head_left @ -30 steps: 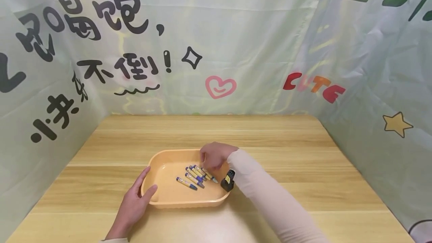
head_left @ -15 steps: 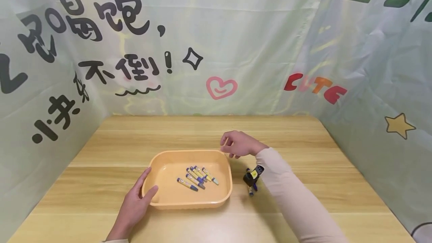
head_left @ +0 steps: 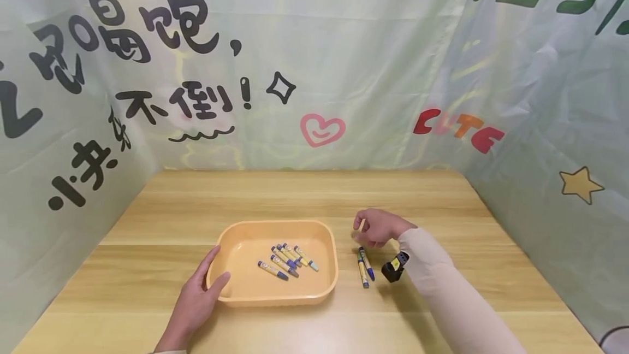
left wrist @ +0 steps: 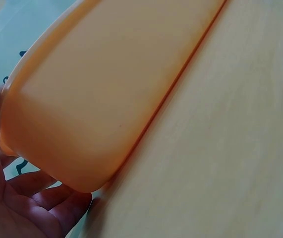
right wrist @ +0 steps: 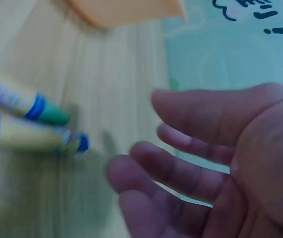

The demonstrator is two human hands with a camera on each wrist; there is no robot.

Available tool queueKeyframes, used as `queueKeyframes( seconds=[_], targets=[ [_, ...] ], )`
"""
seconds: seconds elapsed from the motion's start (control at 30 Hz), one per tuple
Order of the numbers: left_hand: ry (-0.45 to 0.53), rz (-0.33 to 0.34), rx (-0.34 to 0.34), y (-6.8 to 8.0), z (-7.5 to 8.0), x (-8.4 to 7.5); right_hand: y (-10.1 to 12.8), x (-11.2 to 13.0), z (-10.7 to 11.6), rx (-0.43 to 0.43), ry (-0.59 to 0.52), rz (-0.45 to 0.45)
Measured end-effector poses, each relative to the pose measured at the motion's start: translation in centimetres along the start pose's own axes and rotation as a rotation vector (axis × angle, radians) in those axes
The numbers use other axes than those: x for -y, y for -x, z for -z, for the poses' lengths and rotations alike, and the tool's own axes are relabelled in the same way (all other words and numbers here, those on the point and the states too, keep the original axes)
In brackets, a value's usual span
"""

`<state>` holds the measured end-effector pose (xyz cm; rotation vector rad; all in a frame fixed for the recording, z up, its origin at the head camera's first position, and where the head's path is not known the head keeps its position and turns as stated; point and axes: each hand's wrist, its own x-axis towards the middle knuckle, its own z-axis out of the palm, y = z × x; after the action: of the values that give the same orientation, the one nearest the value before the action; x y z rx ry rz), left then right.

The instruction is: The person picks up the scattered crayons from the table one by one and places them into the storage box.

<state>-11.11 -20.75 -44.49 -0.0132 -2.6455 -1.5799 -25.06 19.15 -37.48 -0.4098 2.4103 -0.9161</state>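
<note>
both hands work: left hand (head_left: 196, 299) steadies the orange tray (head_left: 231, 288), fingers relaxed; right hand (head_left: 377, 226) pinches a crayon (head_left: 361, 225). two crayons (head_left: 364, 266) lie right of the tray, five crayons (head_left: 287, 258) remain inside.

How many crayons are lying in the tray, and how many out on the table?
Crayons in the orange tray: 5
Loose crayons on the table: 2
Total: 7 crayons

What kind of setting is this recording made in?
Probably a makeshift recording booth, not a lived-in room: a wooden table enclosed on three sides by printed fabric backdrops, with only an orange tray of crayons on it.
</note>
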Motion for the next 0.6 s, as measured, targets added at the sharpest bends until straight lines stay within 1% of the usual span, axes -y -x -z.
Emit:
queueKeyframes(
  seconds=[0.1, 0.17, 0.3, 0.47, 0.6],
  targets=[
    [-0.009, 0.005, -0.002, 0.1, 0.0, 0.1, 0.2, -0.8, -0.2, 0.07, -0.025, -0.032],
    [-0.006, 0.003, -0.003, 0.0, -0.1, 0.1, 0.3, -1.2, -0.2, 0.089, -0.014, -0.047],
    [-0.004, 0.003, -0.003, 0.0, -0.1, 0.1, 0.4, -1.7, -0.4, 0.074, 0.011, -0.067],
    [-0.011, 0.005, 0.0, 0.1, 0.0, 0.0, 0.3, -1.8, -0.9, 0.045, 0.06, -0.063],
    [-0.013, -0.002, 0.0, 0.1, 0.0, 0.0, 0.3, -1.9, -1.3, 0.039, 0.069, -0.067]
  ],
)
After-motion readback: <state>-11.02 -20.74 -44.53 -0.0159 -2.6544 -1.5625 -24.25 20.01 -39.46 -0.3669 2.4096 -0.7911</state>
